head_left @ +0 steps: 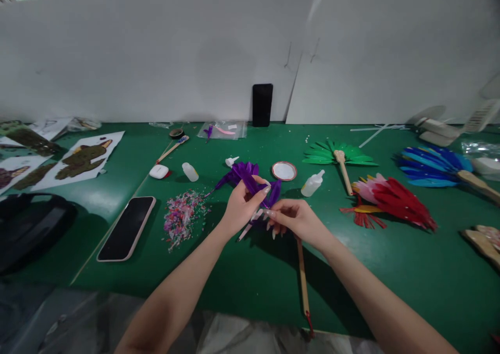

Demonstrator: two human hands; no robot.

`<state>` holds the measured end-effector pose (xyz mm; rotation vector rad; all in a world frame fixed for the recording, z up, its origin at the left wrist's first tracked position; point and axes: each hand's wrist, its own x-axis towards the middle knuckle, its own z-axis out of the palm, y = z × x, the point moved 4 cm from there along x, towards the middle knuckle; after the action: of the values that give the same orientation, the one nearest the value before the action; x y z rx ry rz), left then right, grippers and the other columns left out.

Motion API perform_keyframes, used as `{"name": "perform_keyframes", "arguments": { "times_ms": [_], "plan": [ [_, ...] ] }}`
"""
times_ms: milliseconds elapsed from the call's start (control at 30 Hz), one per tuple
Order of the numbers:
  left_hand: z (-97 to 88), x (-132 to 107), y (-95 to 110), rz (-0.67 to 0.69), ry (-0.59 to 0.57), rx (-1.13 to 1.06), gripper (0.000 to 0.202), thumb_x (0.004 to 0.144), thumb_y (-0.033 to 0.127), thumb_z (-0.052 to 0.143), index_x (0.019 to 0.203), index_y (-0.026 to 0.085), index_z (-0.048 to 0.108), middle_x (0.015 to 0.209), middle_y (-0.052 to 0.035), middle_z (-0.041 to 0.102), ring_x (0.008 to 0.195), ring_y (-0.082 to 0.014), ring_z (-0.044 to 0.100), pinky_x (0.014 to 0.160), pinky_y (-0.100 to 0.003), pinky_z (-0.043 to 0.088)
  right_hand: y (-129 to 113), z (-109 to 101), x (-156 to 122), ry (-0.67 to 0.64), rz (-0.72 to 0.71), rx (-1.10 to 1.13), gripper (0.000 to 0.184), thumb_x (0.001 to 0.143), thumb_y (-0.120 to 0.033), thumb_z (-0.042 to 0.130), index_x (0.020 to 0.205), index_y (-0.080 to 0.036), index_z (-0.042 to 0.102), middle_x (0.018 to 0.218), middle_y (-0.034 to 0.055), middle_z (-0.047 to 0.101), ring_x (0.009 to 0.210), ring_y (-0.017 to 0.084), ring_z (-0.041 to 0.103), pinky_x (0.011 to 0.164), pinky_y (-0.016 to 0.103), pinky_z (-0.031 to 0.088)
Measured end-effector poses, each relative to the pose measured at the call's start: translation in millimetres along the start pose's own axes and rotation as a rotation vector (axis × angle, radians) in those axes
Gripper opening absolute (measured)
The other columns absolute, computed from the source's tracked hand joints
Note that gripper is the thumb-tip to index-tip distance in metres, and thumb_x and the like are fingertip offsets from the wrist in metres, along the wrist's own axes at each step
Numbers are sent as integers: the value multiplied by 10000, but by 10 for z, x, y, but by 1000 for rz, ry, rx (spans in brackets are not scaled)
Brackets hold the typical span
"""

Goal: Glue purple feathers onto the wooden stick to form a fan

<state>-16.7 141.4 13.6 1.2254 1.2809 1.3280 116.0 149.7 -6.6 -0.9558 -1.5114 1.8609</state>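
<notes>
My left hand [245, 204] is closed on a purple feather [250, 179], thumb and fingers pinching it above the table. More purple feathers spread behind and to the left of that hand. Close beside it, my right hand [295, 218] is closed, its fingertips pinched at the lower end of the purple feathers. A pale pink strip [247, 231] sticks out below the fingertips; what it joins is hidden. Under my right hand lies a wooden handle [302, 276] with a red cord at its near end; its upper end is covered.
A phone [127, 229] and colourful scraps [183, 217] lie left. White bottles [190, 172] [312, 184] and a round lid [284, 171] stand around the hands. Green [339, 159], red [402, 203] and blue [433, 166] feather pieces lie right. A dark phone [262, 105] leans on the wall.
</notes>
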Motion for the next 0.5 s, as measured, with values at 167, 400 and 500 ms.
{"name": "perform_keyframes", "arguments": {
  "times_ms": [167, 400, 500],
  "plan": [
    [-2, 6, -4, 0, -14, 3, 229, 756, 339, 611, 912, 187, 540, 592, 46, 489, 493, -72, 424, 496, -210, 344, 36, -12, 15, -50, 66, 99, 336, 664, -450, 694, 698, -130, 596, 611, 9, 639, 461, 81, 590, 405, 162, 434],
    [-13, 11, -17, 3, -2, 26, 229, 763, 337, 609, 921, 187, 538, 566, 54, 474, 452, -58, 385, 460, -202, 309, 48, -29, 34, -39, 15, 91, 340, 687, -468, 670, 691, -138, 587, 594, -1, 632, 470, 85, 591, 431, 178, 445],
    [-23, 23, -40, 3, 11, -1, 239, 754, 344, 618, 919, 190, 539, 538, 63, 453, 426, -53, 372, 432, -195, 288, 39, -30, 48, 12, -36, 25, 370, 710, -509, 629, 661, -146, 578, 569, -4, 616, 465, 89, 578, 453, 196, 456]
  ]
}}
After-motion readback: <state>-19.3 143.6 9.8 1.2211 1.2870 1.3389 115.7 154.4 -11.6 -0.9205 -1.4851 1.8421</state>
